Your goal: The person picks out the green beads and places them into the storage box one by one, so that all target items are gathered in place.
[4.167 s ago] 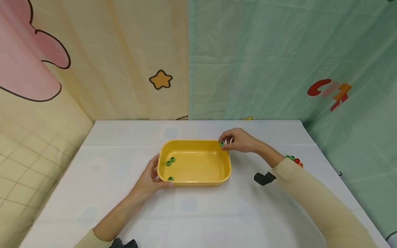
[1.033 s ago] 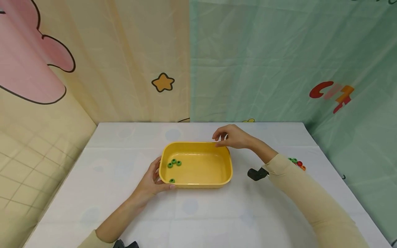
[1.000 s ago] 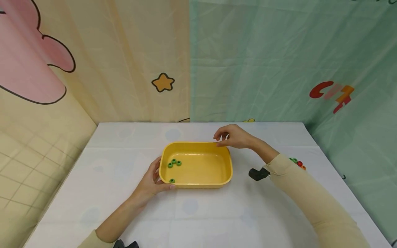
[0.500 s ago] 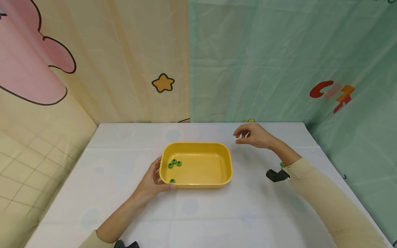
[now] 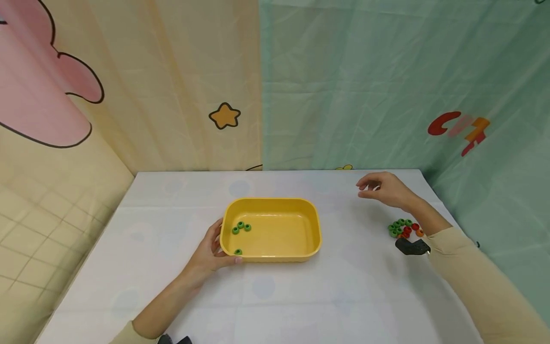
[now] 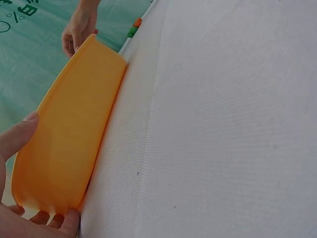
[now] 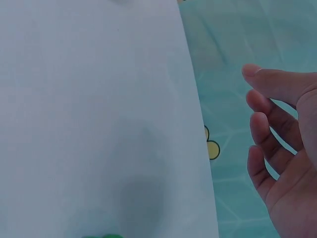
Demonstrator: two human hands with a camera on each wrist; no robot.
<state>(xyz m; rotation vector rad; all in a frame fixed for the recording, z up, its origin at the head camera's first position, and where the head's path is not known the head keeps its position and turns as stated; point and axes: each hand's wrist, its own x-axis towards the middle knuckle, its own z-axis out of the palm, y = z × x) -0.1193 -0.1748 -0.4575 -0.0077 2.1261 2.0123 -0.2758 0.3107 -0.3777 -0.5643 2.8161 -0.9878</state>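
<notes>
Yellow tray (image 5: 279, 231), four green beads (image 5: 247, 228) inside

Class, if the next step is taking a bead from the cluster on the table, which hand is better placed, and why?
Probably the right hand: it holds nothing and hovers near the bead cluster. The left hand grips the yellow tray at the end away from that cluster.

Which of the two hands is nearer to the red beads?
The right hand. It hangs empty over the table, beyond the red beads and to their left. The left hand is farther off, gripping the left end of the tray.
</notes>
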